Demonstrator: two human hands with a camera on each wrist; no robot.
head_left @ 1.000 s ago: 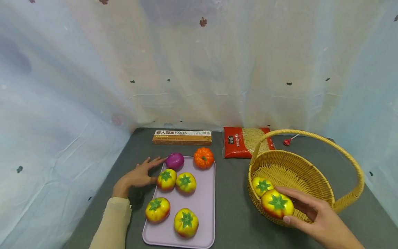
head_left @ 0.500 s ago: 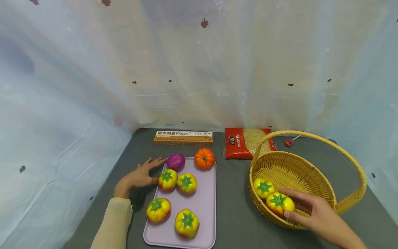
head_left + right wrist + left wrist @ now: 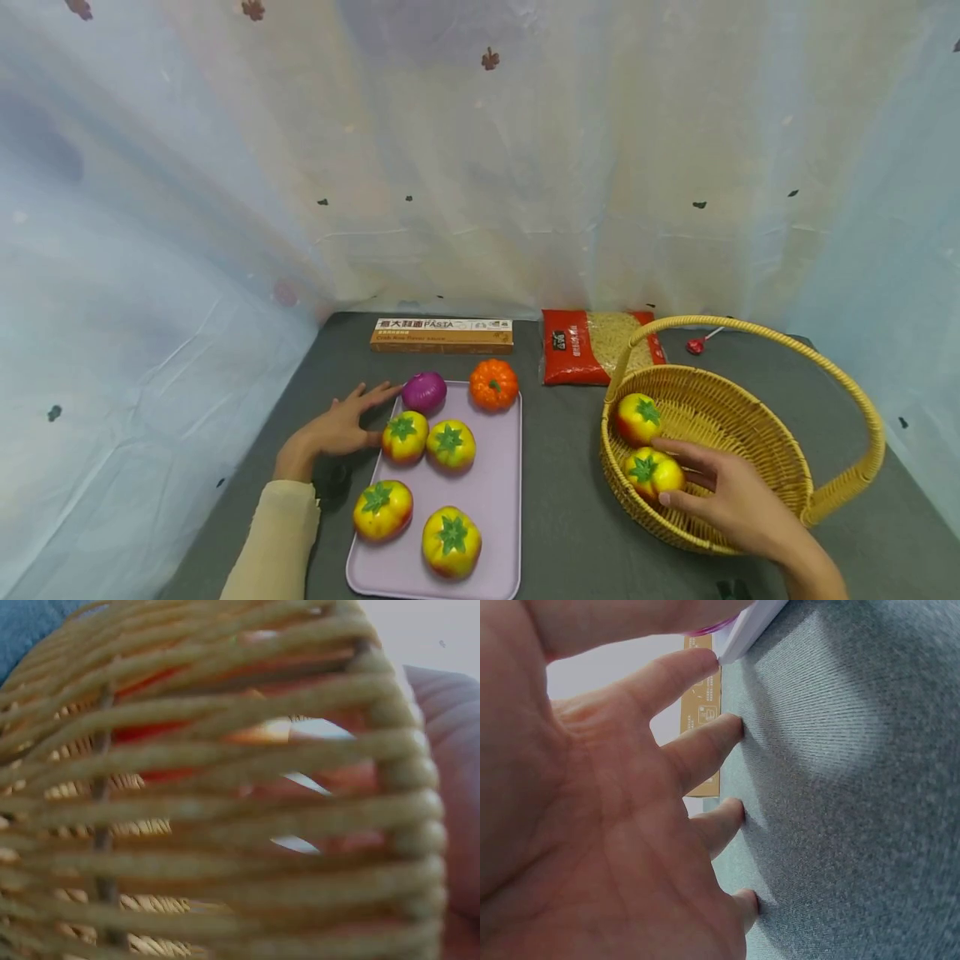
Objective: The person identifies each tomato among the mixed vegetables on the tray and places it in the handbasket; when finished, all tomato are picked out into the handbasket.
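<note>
My right hand (image 3: 738,496) reaches into the yellow wicker basket (image 3: 772,437) and holds a yellow-red toy persimmon (image 3: 647,472) between thumb and fingers. Just behind it in the basket is another toy persimmon (image 3: 638,419). In the right wrist view, the basket's weave (image 3: 225,862) hides most of the hand and what it holds. My left hand (image 3: 335,427) rests beside the lilac tray (image 3: 495,500) with fingers spread, their tips on the grey cloth. Its thumb is at a toy persimmon (image 3: 405,437), and the index fingertip is near the purple onion (image 3: 424,392).
Several toy persimmons (image 3: 452,542) and an orange toy pumpkin (image 3: 493,385) are on the tray. Behind stand a pasta box (image 3: 442,336) and a red bag of pasta (image 3: 592,346). A red lollipop (image 3: 696,345) lies behind the basket, whose handle (image 3: 840,375) arches high.
My right hand has lowered the toy persimmon into the basket and shifted slightly left. The other persimmon there has moved back and turned. My left hand has stayed put.
</note>
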